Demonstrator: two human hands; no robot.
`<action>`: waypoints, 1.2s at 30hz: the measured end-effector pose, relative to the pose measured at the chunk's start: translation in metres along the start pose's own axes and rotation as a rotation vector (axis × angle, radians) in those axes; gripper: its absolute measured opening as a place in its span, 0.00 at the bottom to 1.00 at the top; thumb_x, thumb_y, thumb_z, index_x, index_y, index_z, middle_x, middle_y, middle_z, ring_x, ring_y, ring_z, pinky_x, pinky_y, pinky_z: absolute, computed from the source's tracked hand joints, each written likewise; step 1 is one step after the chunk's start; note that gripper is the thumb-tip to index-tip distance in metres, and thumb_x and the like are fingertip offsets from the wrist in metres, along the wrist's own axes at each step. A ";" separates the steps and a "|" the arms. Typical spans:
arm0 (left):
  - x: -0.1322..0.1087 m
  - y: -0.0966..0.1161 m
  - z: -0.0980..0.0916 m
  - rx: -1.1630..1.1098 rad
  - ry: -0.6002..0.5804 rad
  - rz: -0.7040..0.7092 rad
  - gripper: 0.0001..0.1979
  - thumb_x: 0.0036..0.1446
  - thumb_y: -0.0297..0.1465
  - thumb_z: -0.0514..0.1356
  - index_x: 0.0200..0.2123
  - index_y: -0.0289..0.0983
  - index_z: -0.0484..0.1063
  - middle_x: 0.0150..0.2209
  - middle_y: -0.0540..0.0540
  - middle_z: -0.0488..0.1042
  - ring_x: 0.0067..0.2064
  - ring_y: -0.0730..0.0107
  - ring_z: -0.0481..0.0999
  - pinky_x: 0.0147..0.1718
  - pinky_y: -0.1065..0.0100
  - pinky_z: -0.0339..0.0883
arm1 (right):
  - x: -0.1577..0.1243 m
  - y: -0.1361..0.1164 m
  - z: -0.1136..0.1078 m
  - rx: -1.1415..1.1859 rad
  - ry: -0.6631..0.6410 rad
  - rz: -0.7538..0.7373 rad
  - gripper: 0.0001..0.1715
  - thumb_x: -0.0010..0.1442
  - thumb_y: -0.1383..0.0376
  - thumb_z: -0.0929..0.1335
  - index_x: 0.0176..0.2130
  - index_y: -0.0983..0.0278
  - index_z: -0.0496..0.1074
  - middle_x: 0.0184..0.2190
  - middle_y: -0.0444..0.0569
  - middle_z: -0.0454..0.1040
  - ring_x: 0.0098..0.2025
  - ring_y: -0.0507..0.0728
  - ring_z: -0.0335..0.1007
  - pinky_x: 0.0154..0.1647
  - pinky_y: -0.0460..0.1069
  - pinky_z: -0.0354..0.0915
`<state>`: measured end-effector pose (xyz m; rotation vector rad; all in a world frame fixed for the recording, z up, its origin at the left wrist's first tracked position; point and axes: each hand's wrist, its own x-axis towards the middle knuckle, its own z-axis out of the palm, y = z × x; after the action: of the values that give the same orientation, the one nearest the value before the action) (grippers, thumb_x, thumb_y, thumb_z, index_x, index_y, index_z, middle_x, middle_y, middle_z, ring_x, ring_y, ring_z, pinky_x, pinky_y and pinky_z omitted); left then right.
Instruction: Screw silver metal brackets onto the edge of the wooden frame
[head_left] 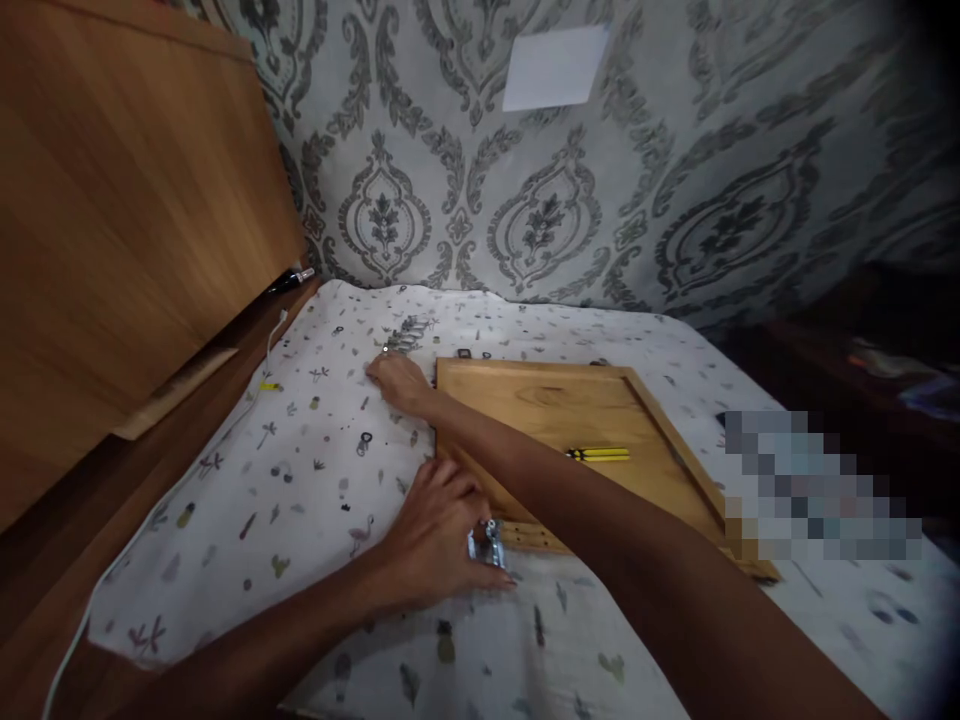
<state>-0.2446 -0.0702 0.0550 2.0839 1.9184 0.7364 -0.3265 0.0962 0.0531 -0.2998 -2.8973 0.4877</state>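
Observation:
My left hand is closed around a shiny metal hinge at the near left corner of a framed wooden panel. Thumb and fingers sit on either side of the hinge. Crossing over the left arm, my right hand reaches to the far left of the panel, with its fingers pinched together. A tiny bright spot shows at its fingertips, too small to name. Just beyond it lies a small cluster of metal pieces. A yellow-and-black screwdriver rests on the panel.
A printed white sheet covers the surface. Wooden furniture stands at the left, with a white cable along the sheet's edge. Patterned wallpaper rises behind, carrying a white paper. A blurred patch covers something at the right.

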 end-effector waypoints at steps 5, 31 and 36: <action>0.002 -0.003 0.003 -0.039 -0.063 -0.023 0.24 0.41 0.47 0.77 0.28 0.38 0.71 0.38 0.47 0.75 0.48 0.54 0.73 0.49 0.50 0.69 | 0.004 0.003 0.006 0.046 -0.002 0.034 0.20 0.68 0.57 0.69 0.56 0.64 0.71 0.55 0.54 0.74 0.52 0.60 0.75 0.52 0.60 0.74; 0.001 -0.004 0.001 0.011 -0.073 0.007 0.21 0.47 0.45 0.75 0.32 0.38 0.70 0.36 0.48 0.72 0.44 0.56 0.69 0.45 0.54 0.63 | -0.264 -0.007 -0.029 0.756 0.170 0.259 0.09 0.65 0.61 0.71 0.35 0.64 0.77 0.31 0.46 0.79 0.33 0.53 0.75 0.35 0.47 0.70; 0.001 -0.004 0.002 0.023 -0.059 0.021 0.22 0.47 0.45 0.75 0.31 0.38 0.70 0.36 0.47 0.72 0.45 0.55 0.69 0.46 0.53 0.63 | -0.265 -0.007 -0.026 0.614 0.198 0.189 0.06 0.67 0.64 0.69 0.38 0.63 0.78 0.34 0.48 0.80 0.37 0.54 0.77 0.41 0.49 0.71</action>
<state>-0.2475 -0.0681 0.0518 2.1176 1.8859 0.6526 -0.0675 0.0370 0.0396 -0.4860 -2.3887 1.2548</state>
